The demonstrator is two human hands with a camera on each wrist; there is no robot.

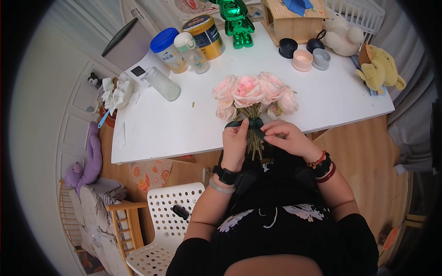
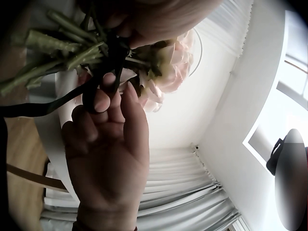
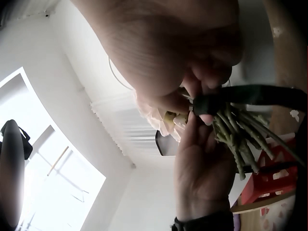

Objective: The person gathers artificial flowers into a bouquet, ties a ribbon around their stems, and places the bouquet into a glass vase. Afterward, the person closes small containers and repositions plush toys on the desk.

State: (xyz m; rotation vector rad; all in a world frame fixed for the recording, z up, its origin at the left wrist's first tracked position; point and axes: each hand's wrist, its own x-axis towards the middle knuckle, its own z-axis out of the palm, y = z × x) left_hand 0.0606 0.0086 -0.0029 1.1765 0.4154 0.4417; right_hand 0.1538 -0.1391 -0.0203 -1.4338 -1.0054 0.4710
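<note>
A bouquet of pink roses [image 1: 248,90] stands out over the table's front edge, blooms away from the body. Dark green ribbon [image 1: 254,123] wraps its green stems [image 1: 254,146], whose cut ends point toward the person. The left hand [image 1: 234,146] pinches the ribbon against the stems, thumb on the near side; a short loop sticks out left. From the other side, the right hand [image 1: 291,139] pinches the ribbon between thumb and fingers. A loose length of ribbon [image 2: 43,109] trails away from the stems in the left wrist view. Fingers partly hide the wrapped spot.
On the white table [image 1: 152,133] lie a clear glass [image 1: 163,84], a blue-lidded tub [image 1: 169,49], a bottle [image 1: 192,53], a yellow can [image 1: 204,37] and a green bear figure [image 1: 236,23]. Small cups [image 1: 302,60] and a yellow plush [image 1: 381,68] sit right. A white chair [image 1: 170,216] stands left.
</note>
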